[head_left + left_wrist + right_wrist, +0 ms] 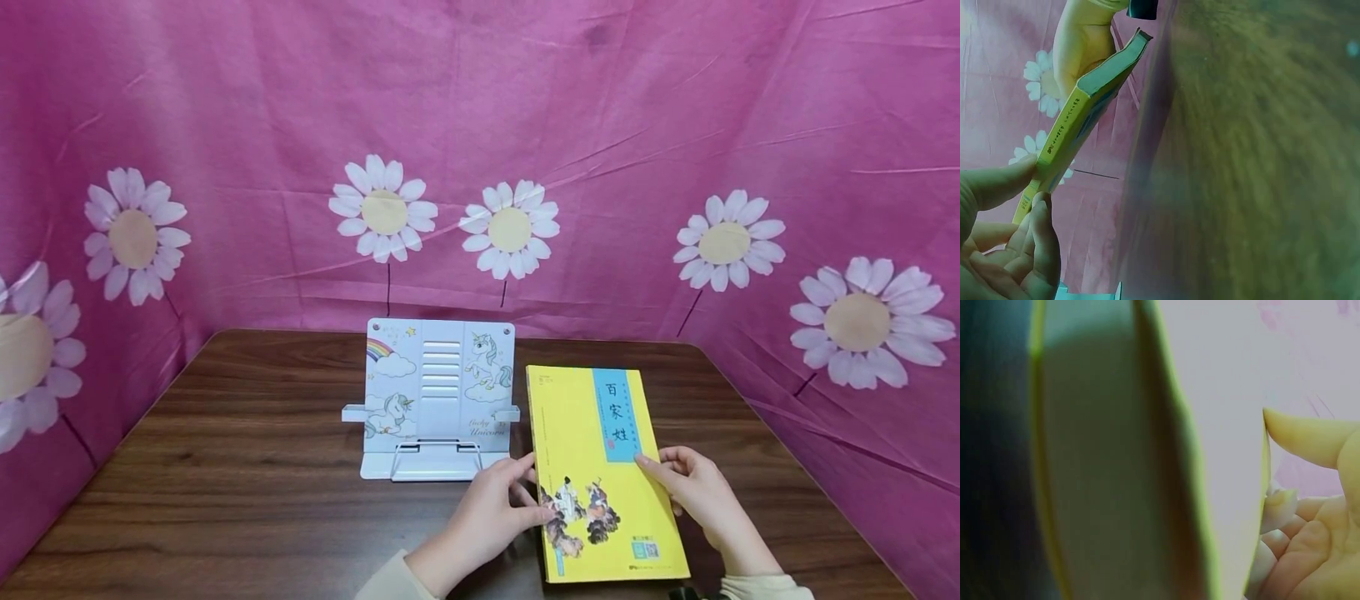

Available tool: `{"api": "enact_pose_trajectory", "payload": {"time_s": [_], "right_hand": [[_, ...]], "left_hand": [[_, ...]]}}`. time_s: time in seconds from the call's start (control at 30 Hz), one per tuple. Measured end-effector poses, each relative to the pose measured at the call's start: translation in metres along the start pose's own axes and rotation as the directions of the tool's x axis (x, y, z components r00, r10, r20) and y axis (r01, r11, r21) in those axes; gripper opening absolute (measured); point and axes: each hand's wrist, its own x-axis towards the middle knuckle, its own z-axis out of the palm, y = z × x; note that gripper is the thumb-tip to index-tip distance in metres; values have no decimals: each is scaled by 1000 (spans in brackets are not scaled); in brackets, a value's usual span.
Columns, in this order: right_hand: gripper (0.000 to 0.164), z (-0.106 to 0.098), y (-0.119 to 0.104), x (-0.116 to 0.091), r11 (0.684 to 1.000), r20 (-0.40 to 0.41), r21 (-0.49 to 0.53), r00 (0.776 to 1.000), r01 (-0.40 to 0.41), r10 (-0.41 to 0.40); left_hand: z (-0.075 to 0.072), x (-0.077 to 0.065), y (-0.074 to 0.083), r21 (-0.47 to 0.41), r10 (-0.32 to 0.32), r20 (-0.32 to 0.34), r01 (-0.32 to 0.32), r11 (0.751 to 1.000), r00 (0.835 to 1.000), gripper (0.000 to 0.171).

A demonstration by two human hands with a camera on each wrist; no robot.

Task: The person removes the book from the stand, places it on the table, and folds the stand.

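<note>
Both hands hold a yellow book [570, 433] with a blue title panel, its cover facing up and tilted towards the head camera. My left hand [498, 512] pinches the spine side, thumb on the cover; in the left wrist view its thumb and fingers grip the yellow spine [1063, 134]. At the opposite edge, my right hand [697, 492] has its thumb on the cover and its fingers behind. The right wrist view shows the page edges [1097, 456] up close, with the cover edge between thumb and fingers. A white unicorn-print book stand [438, 400] stands left of the book.
The stand has a side arm [354, 412] on each side and a wire page holder [437, 461] at its foot. Brown wood-grain table [247, 500] extends around it. A pink curtain [600, 100] with daisies hangs behind and along the sides.
</note>
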Motion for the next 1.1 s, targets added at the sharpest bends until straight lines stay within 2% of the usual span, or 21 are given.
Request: {"api": "enact_pose_trajectory", "payload": {"time_s": [0.17, 0.27, 0.43, 0.63, 0.93, 1.1], "right_hand": [[52, -4, 4, 0, 1000, 49, -8, 999, -14, 14], [51, -5, 6, -1, 1000, 89, -18, 996, -22, 23], [52, -8, 10, 0, 999, 124, -39, 992, -32, 37], [49, -10, 19, 1, 998, 163, -42, 986, -37, 43], [53, -9, 31, 6, 1000, 277, -20, 961, -7, 13], [54, -8, 33, 8, 999, 293, -41, 956, -15, 26]], "left_hand": [[3, -1, -1, 14, 3, 14, -3, 1000, 1000, 69], [4, -1, -2, -8, -9, 37, 9, 1000, 999, 69], [5, 0, -6, -104, -51, 101, 62, 993, 994, 71], [6, -1, -9, -173, -121, 173, 151, 973, 977, 70], [11, 0, -13, -188, -213, 155, 240, 952, 965, 61], [14, 2, -18, -274, -238, 149, 271, 923, 960, 41]]}}
